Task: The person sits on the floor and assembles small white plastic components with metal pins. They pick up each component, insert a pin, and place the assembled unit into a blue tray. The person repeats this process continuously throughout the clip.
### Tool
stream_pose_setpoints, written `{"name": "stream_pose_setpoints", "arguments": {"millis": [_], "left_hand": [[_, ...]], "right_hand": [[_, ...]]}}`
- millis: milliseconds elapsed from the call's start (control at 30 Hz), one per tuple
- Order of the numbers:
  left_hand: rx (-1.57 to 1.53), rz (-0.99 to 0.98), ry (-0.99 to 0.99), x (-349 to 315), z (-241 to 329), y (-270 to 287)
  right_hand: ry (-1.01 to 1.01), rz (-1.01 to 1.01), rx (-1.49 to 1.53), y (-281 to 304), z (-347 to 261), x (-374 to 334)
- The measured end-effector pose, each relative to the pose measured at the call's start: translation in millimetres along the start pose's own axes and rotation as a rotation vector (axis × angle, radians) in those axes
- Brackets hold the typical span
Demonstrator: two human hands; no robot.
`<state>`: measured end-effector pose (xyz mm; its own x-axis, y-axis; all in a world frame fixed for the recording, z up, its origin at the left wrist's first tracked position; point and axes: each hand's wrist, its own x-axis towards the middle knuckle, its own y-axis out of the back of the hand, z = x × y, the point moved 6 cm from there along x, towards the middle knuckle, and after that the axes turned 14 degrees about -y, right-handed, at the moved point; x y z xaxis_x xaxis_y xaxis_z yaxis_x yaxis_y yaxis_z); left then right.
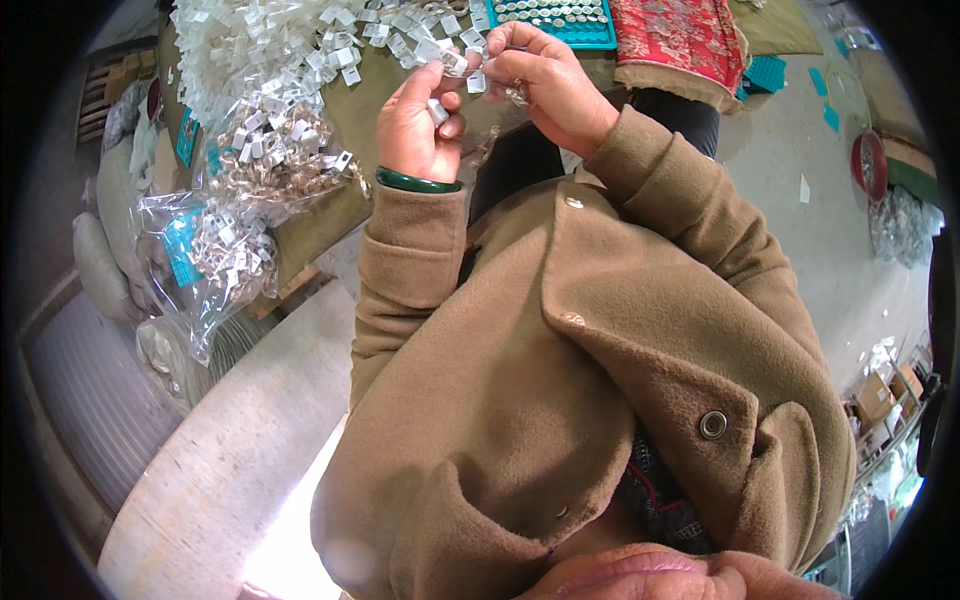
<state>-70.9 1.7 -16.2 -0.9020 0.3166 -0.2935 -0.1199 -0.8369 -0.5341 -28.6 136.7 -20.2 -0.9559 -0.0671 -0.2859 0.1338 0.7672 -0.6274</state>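
Note:
Above the near edge of the table, my two hands come together. My left hand [420, 128], with a dark green bangle at its wrist, is closed on a small white plastic tag [453, 62] between thumb and forefinger. Another white piece [437, 111] sits in its curled fingers. My right hand [553, 84] is closed in a pinch close beside that tag. A small shiny, chain-like piece [516, 94] hangs at its fingers; what exactly the fingertips grip is too small to make out. Loose white tags [400, 45] lie on the table just beyond my hands.
A heap of translucent white pieces [235, 60] covers the table's far left. Clear bags of tagged, gold-toned pieces [275, 150] sit nearer. A blue tray [597, 36] with rows of small round items stands at the back, beside red patterned cloth [680, 45].

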Motion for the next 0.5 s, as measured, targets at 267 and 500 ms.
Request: {"name": "stream_pose_setpoints", "arguments": {"millis": [267, 500], "left_hand": [[-0.486, 0.055, 0.310, 1.6, -22.3, -4.1], [-0.181, 0.078, 0.272, 4.1, -33.7, 2.0]], "right_hand": [[-0.019, -0.068, 0.146, 4.6, 3.3, 3.6], [0.151, 0.274, -0.806, 23.3, -16.0, -25.9]]}}
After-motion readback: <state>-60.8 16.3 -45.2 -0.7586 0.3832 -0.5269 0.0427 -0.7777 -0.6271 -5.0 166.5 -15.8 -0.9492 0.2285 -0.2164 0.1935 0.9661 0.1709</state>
